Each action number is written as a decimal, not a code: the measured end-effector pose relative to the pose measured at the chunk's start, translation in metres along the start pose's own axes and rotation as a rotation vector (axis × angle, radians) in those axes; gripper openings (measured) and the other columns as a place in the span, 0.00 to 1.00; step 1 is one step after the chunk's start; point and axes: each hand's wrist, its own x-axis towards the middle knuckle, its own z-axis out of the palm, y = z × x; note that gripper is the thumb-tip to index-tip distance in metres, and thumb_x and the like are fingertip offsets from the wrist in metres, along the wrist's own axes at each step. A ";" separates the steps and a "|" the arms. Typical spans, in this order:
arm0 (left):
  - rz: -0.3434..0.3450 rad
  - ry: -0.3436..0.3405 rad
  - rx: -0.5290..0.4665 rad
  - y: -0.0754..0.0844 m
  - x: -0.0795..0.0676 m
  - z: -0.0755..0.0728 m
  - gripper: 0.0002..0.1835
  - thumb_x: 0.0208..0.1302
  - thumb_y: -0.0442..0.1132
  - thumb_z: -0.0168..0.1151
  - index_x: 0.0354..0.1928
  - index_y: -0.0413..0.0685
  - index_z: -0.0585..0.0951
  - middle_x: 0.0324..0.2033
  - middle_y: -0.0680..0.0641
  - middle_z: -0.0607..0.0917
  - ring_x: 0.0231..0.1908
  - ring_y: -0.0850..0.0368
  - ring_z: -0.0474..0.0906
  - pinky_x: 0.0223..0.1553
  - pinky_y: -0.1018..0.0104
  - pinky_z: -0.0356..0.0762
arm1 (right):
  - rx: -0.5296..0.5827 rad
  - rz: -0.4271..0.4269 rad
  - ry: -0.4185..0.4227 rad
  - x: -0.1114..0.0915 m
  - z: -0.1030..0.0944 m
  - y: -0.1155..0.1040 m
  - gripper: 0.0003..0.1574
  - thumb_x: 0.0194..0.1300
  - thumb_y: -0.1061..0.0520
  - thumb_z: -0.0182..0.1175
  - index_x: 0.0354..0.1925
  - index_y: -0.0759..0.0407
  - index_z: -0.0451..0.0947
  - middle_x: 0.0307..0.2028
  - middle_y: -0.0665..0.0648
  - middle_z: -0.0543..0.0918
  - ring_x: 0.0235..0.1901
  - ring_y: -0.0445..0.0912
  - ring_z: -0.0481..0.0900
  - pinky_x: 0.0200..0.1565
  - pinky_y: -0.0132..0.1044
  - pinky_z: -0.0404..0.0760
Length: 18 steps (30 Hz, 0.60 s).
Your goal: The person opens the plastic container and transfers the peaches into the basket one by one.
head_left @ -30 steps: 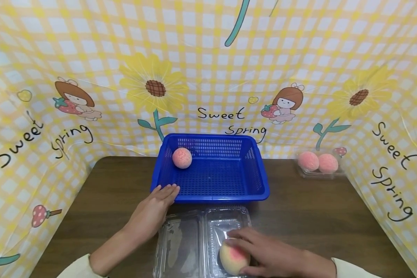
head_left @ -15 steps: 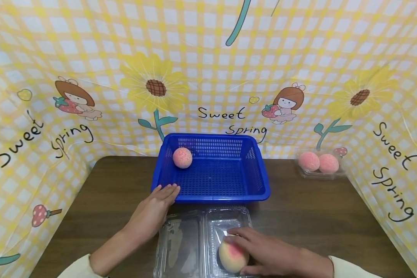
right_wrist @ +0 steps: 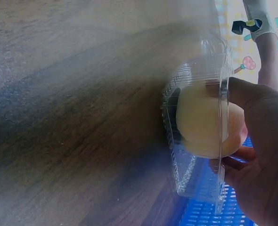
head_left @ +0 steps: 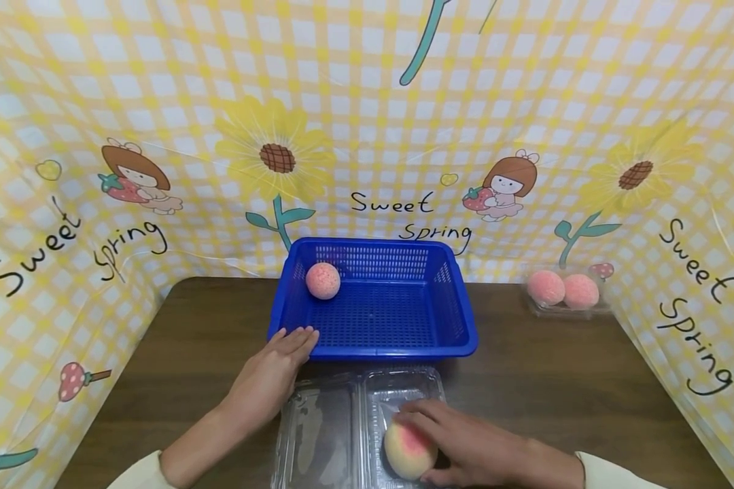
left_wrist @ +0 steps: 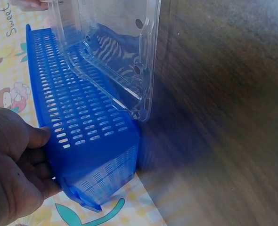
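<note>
In the head view, my left hand lies at the near-left corner of a blue plastic basket. The left wrist view shows its thumb on the perforated outer wall and its fingers curled over the rim. My right hand grips a pale yellow and pink peach from the right, fingers on top and thumb low. This peach sits in one half of an opened clear plastic clamshell box; the right wrist view shows it within the clear wall. A speckled pink peach lies inside the basket at left.
Two pink peaches sit in another clear box at the table's back right. The clamshell's other half lies flat on the left. A yellow checked cloth surrounds the brown table at back and sides.
The right hand and the peach it grips have shifted very slightly left within the box. The left hand stays on the basket corner. The whole head view has moved a little.
</note>
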 end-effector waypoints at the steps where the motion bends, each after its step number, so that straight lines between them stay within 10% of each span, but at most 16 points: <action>1: -0.001 0.001 0.001 0.000 0.000 0.000 0.26 0.57 0.24 0.62 0.60 0.40 0.77 0.60 0.43 0.78 0.61 0.48 0.75 0.65 0.50 0.68 | 0.006 0.000 0.012 0.001 0.000 0.000 0.50 0.57 0.39 0.66 0.71 0.47 0.56 0.67 0.49 0.63 0.64 0.42 0.67 0.60 0.41 0.77; 18: -0.004 0.005 -0.007 0.001 0.001 0.000 0.26 0.56 0.23 0.62 0.60 0.40 0.77 0.59 0.42 0.79 0.60 0.47 0.75 0.65 0.49 0.68 | -0.012 0.047 0.197 0.010 -0.025 0.002 0.52 0.46 0.43 0.73 0.66 0.50 0.62 0.63 0.48 0.66 0.63 0.41 0.65 0.59 0.38 0.77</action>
